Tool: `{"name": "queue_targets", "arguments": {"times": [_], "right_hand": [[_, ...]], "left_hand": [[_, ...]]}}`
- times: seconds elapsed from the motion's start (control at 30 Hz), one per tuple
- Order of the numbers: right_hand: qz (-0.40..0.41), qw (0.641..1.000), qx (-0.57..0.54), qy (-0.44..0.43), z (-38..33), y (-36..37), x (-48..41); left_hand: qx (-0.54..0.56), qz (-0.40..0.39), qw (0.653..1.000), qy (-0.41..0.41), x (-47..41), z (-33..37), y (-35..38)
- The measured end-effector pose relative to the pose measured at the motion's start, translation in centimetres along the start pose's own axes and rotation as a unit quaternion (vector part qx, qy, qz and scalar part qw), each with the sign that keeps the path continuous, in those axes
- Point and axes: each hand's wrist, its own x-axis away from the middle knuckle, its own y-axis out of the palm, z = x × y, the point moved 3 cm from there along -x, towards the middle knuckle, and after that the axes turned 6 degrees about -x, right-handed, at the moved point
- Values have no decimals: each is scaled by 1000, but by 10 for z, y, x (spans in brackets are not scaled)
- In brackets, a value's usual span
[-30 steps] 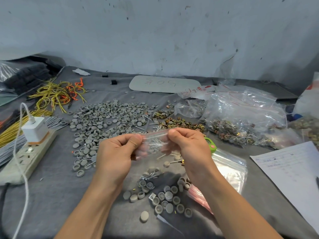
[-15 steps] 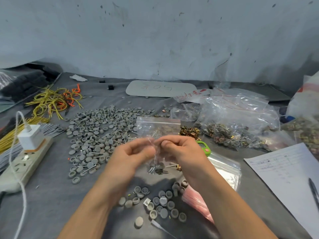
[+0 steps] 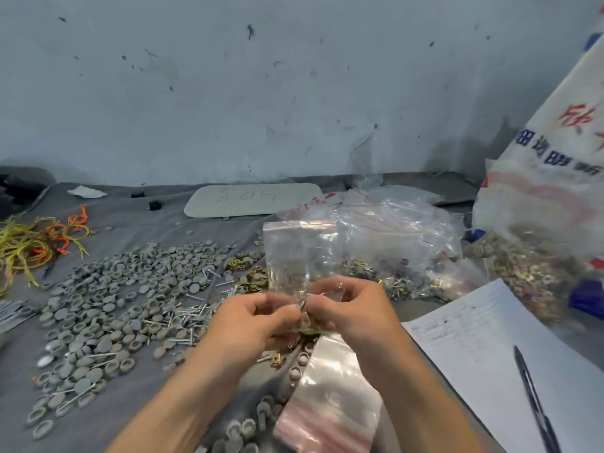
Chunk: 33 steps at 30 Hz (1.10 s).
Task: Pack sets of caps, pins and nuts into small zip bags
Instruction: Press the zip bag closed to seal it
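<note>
Pinching the small zip bag at its lower end, I have left hand and right hand both curled on it, above the table beside the caps | writing: grey board looks like "505"; sack print too blurred to read | change: a second ago the bag lay sideways between the hands, now upright.

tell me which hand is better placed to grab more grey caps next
Left, probably. The grey caps lie spread to the left, nearest the left hand, while the right hand sits farther off and could hold the small zip bag alone.
</note>
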Motion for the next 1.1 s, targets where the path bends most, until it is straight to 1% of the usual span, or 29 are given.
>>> {"name": "queue_targets", "arguments": {"times": [0.1,0.17,0.27,0.33,0.4,0.5,0.6,0.63,0.7,0.77,0.8,0.9,0.93,1.0,1.07,1.1], "right_hand": [[103,994,-40,-10,-4,-26,-14],[188,980,-59,-13,-2,-44,-25],[312,950,-4,-7,-2,-68,-37],[356,933,43,3,-4,-77,-39],[360,930,75,-4,-5,-80,-39],[324,939,110,-20,-5,-83,-37],[286,947,148,-7,-6,-87,-32],[255,951,177,1,-6,-86,-29],[159,948,276,19,-2,-80,-23],[66,926,370,24,2,-72,-13],[32,918,394,20,3,-68,-8],[-70,906,417,14,6,-58,9],[-108,897,428,25,7,-55,14],[-177,867,463,51,8,-49,26],[-211,836,502,64,13,-43,34],[-217,822,524,55,15,-40,37]], "left_hand": [[-7,23,1000,4,-32,19,31],[3,26,1000,9,-57,29,55],[1,6,1000,-8,-89,33,90],[0,-8,1000,-23,-105,28,106],[-33,22,999,-23,-118,23,110],[-78,67,995,12,-119,23,96],[-123,79,988,58,-102,20,74],[-137,78,985,70,-95,18,67],[-165,85,979,89,-77,13,53],[-183,109,972,102,-59,10,37],[-190,120,969,105,-49,9,29],[-221,131,959,117,-17,5,9],[-237,127,955,125,-7,4,4],[-264,119,946,142,11,2,-4],[-286,121,939,150,24,0,-10],[-294,122,936,153,29,-2,-12]]}}
